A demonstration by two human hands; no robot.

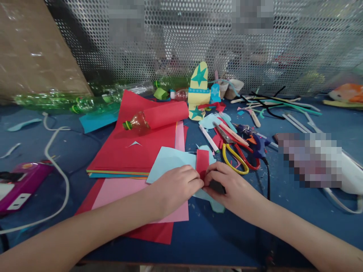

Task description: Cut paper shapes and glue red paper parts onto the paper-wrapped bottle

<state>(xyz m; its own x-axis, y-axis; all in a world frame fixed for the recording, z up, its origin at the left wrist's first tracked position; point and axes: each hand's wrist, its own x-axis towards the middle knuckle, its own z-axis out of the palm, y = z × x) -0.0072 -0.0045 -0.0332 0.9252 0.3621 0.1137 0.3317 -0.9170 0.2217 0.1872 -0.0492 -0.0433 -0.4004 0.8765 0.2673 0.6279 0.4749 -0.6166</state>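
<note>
A small red paper strip stands between my hands, its lower end pinched by both. The fingers of my left hand are closed at its lower left corner. Thumb and forefinger of my right hand close on its lower right edge. Beneath them lie a light blue paper sheet and a pale green cut-out piece, partly covered by my hands. Behind, a plastic bottle wrapped in red paper rests on its side on a stack of red paper.
Scissors with yellow and red handles and a blue glue gun lie to the right among paper scraps. A yellow paper shape with stars stands behind. A purple power strip and white cable are at left.
</note>
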